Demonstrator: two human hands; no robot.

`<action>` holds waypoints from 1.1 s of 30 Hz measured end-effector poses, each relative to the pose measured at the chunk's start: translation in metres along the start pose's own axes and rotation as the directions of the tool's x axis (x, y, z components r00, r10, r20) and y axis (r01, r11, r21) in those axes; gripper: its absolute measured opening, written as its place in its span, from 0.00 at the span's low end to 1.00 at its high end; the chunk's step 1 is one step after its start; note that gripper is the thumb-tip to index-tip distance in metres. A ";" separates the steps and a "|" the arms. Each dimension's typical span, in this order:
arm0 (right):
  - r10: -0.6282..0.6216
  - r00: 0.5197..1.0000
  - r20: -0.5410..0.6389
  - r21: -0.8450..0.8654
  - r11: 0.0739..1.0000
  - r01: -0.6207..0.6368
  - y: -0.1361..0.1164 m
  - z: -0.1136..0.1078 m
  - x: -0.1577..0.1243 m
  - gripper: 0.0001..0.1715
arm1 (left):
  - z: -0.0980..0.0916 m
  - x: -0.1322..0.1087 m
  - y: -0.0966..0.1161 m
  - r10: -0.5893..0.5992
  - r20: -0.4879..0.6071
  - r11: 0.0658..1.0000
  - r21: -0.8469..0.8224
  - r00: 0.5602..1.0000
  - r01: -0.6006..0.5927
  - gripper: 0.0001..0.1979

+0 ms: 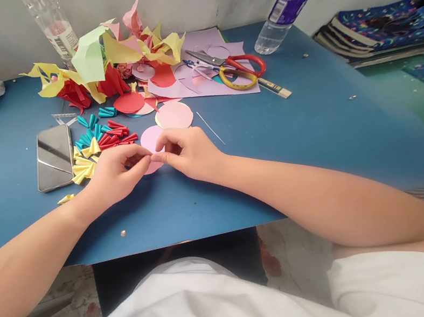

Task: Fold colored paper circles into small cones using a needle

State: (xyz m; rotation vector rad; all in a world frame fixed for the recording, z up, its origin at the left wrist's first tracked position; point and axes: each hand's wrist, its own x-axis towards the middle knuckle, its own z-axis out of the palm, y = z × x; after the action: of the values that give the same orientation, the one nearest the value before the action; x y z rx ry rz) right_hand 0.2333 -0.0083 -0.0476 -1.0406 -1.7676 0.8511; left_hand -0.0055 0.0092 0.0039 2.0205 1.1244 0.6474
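Pink paper disc (151,143) lies on the blue bench (317,151), front-centre, w/ both hands on it. Left hand (114,175) comes in from the left, right hand (189,154) from the right, and the fingertips meet over the disc's near half. So the disc sits directly btwn the two grips, just beyond the knuckles. Each grip is narrow: thumb & forefinger pinched shut on the paper, other fingers curled loosely. Neither hand is nearer; they mirror each other. The disc is round, so no long axis to speak of. Whether there's a fold or curl under the fingertips I can't tell, as they cover it. The far rim shows above the fingers, and a sliver of the near rim shows below.

Pose: forearms bare, angled inward from the bench's front edge, wrists low, on or just over the surface. Palms are turned down & slightly toward each other.

Around: a second pink disc (174,116) lies just beyond, touching or overlapping the held one (can't tell which). Left of the hands are small rolled paper cones, red (115,134), teal (94,127) & yellow (84,167), w/ a phone (54,156) beside them. Further back are a heap of paper offcuts (115,55) & scissors (235,69) on a lilac sheet (207,85)
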 end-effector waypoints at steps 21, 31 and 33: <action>-0.081 0.997 -0.017 0.046 0.996 0.082 -0.002 0.003 0.000 0.16 | 0.000 0.000 -0.001 -0.203 -0.106 0.975 -0.114 0.973 0.191 0.16; -0.089 0.996 -0.022 0.104 0.990 0.091 0.004 0.005 0.001 0.16 | 0.001 0.002 -0.006 -0.145 -0.058 0.959 -0.253 0.988 0.126 0.19; -0.060 0.998 -0.034 0.113 0.992 0.064 0.002 0.004 0.000 0.14 | 0.002 0.002 -0.007 -0.131 -0.045 0.960 -0.256 0.990 0.115 0.22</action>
State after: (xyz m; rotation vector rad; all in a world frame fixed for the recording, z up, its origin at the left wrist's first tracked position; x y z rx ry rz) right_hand 0.2304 -0.0082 -0.0506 -0.9150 -1.6970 0.8823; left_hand -0.0072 0.0126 -0.0029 1.7106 1.1321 0.7533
